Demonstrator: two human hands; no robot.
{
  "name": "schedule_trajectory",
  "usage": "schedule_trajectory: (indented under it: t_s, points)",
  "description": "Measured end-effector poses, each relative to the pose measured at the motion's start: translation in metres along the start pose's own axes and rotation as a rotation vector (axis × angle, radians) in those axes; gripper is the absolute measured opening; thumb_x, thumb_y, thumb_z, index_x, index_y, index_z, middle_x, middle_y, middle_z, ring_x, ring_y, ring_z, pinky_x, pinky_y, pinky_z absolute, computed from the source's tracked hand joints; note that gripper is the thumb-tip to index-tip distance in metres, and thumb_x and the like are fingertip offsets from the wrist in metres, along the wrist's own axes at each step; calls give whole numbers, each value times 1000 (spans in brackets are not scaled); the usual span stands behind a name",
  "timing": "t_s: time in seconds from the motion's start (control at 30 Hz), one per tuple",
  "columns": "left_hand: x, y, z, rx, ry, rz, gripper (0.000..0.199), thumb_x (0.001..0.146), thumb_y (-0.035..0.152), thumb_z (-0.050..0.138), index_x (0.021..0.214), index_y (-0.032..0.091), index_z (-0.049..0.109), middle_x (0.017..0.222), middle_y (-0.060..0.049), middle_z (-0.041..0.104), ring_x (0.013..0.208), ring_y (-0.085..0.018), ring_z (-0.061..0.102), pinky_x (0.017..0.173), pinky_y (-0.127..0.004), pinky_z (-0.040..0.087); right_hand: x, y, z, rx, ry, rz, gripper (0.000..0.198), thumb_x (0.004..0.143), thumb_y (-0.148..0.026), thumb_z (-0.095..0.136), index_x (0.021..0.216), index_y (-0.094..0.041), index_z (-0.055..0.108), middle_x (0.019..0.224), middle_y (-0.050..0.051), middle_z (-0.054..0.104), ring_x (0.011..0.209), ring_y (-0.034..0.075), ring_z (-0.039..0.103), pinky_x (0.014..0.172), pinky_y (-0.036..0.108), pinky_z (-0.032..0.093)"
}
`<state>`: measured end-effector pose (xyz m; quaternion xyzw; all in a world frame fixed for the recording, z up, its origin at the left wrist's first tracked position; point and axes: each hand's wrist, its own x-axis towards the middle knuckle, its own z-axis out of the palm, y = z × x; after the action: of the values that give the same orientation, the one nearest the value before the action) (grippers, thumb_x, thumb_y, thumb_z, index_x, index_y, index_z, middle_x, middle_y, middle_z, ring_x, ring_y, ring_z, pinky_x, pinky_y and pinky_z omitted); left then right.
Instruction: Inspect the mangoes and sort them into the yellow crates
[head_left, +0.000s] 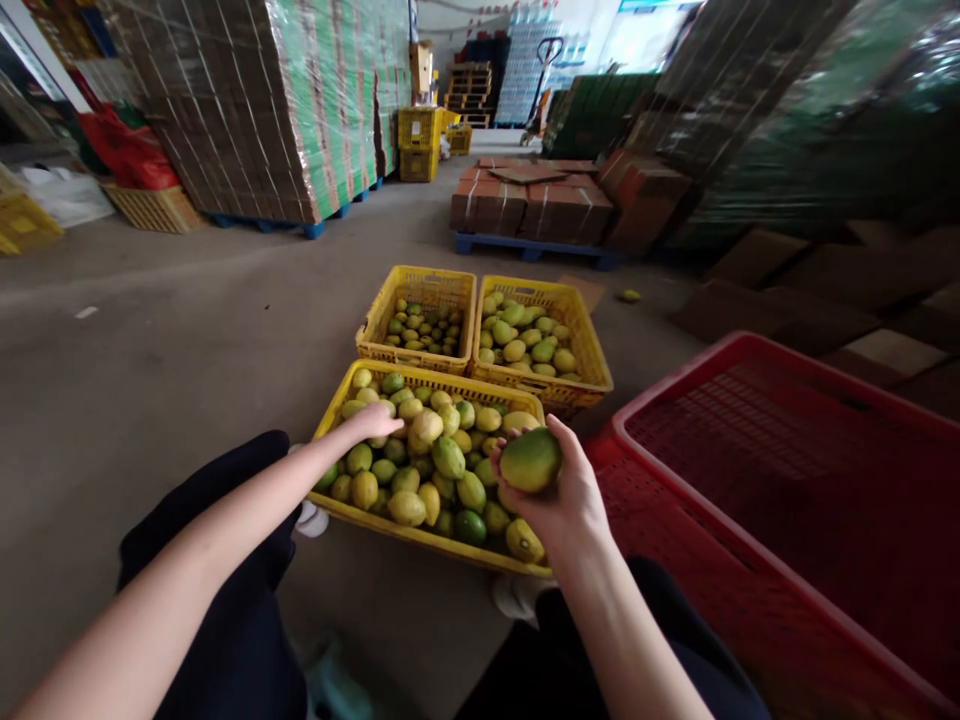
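Observation:
My right hand (566, 490) is closed around a green mango (531, 460) with a yellowish tinge, held above the right end of the near yellow crate (420, 535). That crate is heaped with yellow and green mangoes (448, 458). Over its left half reaches my left hand (377, 420), fingers stretched toward a pale yellow mango (427, 427) on top of the heap. The left hand holds nothing that I can see; whether its fingertips touch the fruit I cannot tell.
Behind stand two more yellow crates: the left one (416, 275) holds smaller fruit, the right one (600, 365) larger mangoes. A red crate (742, 345) is close on my right. Farther off are flat cartons (525, 205) on a blue pallet and wrapped stacks (330, 110).

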<state>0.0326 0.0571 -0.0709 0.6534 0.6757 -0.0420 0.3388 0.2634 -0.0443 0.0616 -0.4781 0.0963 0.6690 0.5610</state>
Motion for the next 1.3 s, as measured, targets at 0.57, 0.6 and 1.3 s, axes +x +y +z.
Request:
schedule_trajectory:
  t_s: [0.57, 0.6, 1.3]
  points:
    - [53, 1, -3, 413, 85, 379, 50, 85, 20, 67, 133, 26, 56, 143, -9, 53, 133, -26, 49, 109, -34, 39, 5, -2, 2, 54, -18, 33, 9, 86, -29, 66, 84, -22, 60, 67, -1, 67, 57, 16, 64, 52, 28, 59]
    - [59, 3, -4, 411, 49, 426, 48, 86, 23, 68, 132, 27, 57, 144, -6, 53, 133, -24, 49, 109, -31, 38, 5, -1, 5, 58, -29, 40, 10, 86, -29, 66, 83, -21, 60, 67, -1, 66, 56, 16, 64, 52, 27, 59]
    - [35, 6, 19, 340, 99, 367, 32, 97, 34, 46, 101, 19, 74, 115, -10, 67, 110, -26, 61, 101, -36, 43, 17, 14, 40, 65, -116, 113, 13, 86, -30, 65, 79, -22, 58, 68, -1, 63, 60, 15, 61, 51, 24, 58]
